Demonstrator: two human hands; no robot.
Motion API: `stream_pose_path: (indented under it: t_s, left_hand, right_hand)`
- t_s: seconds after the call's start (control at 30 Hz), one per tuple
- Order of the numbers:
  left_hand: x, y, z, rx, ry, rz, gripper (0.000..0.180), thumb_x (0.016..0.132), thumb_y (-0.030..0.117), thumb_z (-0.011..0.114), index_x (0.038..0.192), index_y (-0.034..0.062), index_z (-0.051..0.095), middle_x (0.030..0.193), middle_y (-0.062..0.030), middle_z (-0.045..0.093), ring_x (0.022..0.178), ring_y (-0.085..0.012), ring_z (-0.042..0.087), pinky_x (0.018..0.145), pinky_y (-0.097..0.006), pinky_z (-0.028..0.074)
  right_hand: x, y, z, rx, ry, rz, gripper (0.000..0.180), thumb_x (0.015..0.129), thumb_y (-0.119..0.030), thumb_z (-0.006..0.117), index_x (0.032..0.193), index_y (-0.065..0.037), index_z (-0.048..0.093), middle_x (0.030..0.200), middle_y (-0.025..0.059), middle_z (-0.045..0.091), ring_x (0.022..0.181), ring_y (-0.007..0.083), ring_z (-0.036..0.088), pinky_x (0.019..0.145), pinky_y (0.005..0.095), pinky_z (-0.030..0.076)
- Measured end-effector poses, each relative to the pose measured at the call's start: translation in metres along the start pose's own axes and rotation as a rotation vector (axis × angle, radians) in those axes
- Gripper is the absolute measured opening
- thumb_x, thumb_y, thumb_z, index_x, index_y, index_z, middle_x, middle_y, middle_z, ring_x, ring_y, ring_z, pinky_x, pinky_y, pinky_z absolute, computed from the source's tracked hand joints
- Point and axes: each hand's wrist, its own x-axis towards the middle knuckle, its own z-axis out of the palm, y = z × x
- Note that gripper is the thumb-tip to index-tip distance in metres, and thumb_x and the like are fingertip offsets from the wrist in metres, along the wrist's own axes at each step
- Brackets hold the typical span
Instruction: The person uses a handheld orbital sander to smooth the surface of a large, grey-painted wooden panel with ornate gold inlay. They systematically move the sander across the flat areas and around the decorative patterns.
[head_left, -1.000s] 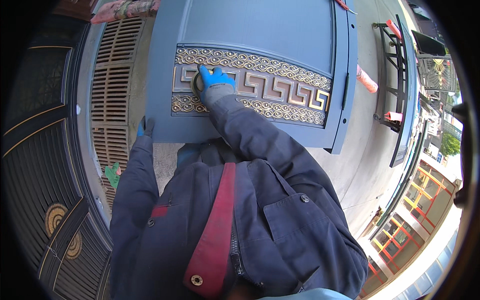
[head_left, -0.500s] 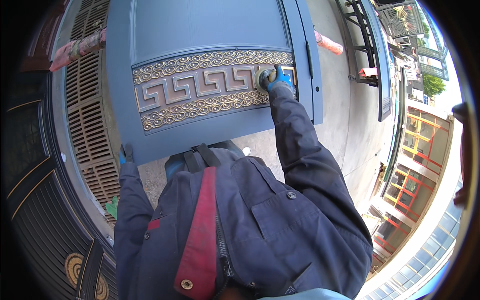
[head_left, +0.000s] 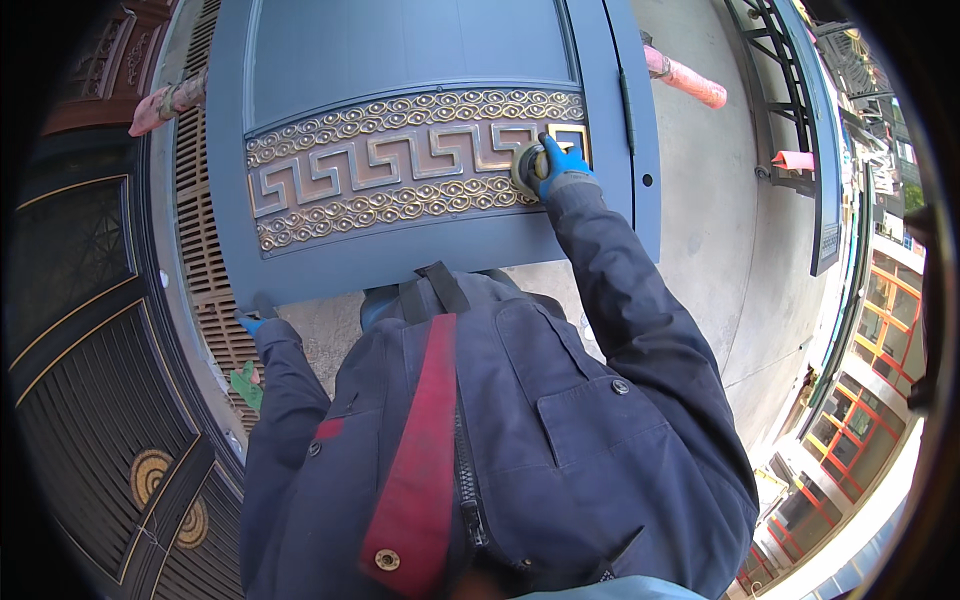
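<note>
A blue-grey door panel (head_left: 420,45) lies flat in front of me, with a raised Greek-key band (head_left: 415,160) between two rows of gold-tinted scrollwork. My right hand (head_left: 562,165), in a blue glove, is closed round a round, disc-shaped tool (head_left: 524,170) with a pale rim. The tool rests on the right end of the key band; its underside is hidden. At the panel's near left corner, my left hand (head_left: 259,314), gloved in blue and dark grey, grips the edge. A dark fingertip shows over the corner, and its other fingers are mostly hidden.
Pink-wrapped supports (head_left: 690,78) stick out on both sides of the panel. Slatted grating (head_left: 200,240) runs along the left beside dark doors (head_left: 95,400) with gold trim. A green scrap (head_left: 246,384) lies near my left forearm. Another blue-grey panel (head_left: 826,200) stands at right.
My view has shifted and turned slightly. The round tool stays near the right end of the key band, with more of my right glove showing. My left hand remains at the corner.
</note>
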Motion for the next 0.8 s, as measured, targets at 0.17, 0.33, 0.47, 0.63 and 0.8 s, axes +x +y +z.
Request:
stream_pose_path:
  t_s: [0.17,0.33,0.47,0.63,0.8]
  left_hand:
    - [-0.067,-0.018,0.017,0.124,-0.167,-0.293,0.074,0.098,0.064,0.063,0.158,0.026,0.04,0.151,-0.0102,0.054,0.13,-0.0292,0.058,0.103,-0.05,0.048]
    - [-0.117,-0.031,0.056,-0.088,-0.344,-0.366,0.08,0.098,0.069,0.059,0.158,0.0187,0.042,0.15,-0.0125,0.057,0.135,-0.0314,0.057,0.108,-0.051,0.05]
    - [-0.114,-0.044,0.083,-0.423,-0.471,-0.476,0.082,0.098,0.068,0.059,0.158,0.0147,0.041,0.152,-0.0131,0.054,0.136,-0.0337,0.055,0.11,-0.053,0.049]
    - [-0.089,-0.075,0.083,-0.606,-0.509,-0.466,0.082,0.097,0.06,0.065,0.157,0.0089,0.04,0.15,-0.0161,0.055,0.134,-0.0383,0.056,0.109,-0.058,0.052]
    - [-0.075,-0.094,0.078,-0.581,-0.517,-0.353,0.083,0.092,0.048,0.079,0.154,0.0071,0.042,0.147,-0.0192,0.057,0.128,-0.0397,0.061,0.102,-0.058,0.058]
  right_hand:
    - [-0.002,-0.054,-0.004,-0.051,-0.125,-0.192,0.073,0.091,-0.028,0.073,0.157,-0.038,0.043,0.141,0.02,0.056,0.126,0.0424,0.063,0.102,0.0514,0.056]
    - [-0.002,-0.034,-0.028,-0.11,-0.175,-0.175,0.078,0.089,-0.037,0.077,0.158,-0.037,0.042,0.144,0.0217,0.053,0.126,0.0442,0.064,0.102,0.0503,0.056]
    - [0.004,-0.028,-0.02,-0.152,-0.168,-0.196,0.079,0.088,-0.041,0.079,0.157,-0.037,0.042,0.143,0.0226,0.054,0.124,0.045,0.065,0.102,0.0503,0.056]
    - [0.009,-0.062,-0.005,-0.133,-0.113,-0.268,0.079,0.086,-0.037,0.08,0.157,-0.038,0.044,0.144,0.0246,0.053,0.123,0.0461,0.065,0.101,0.0518,0.057]
    - [-0.005,-0.05,-0.017,-0.202,-0.146,-0.221,0.08,0.086,-0.038,0.081,0.157,-0.038,0.043,0.146,0.0245,0.051,0.123,0.0469,0.065,0.101,0.0521,0.056]
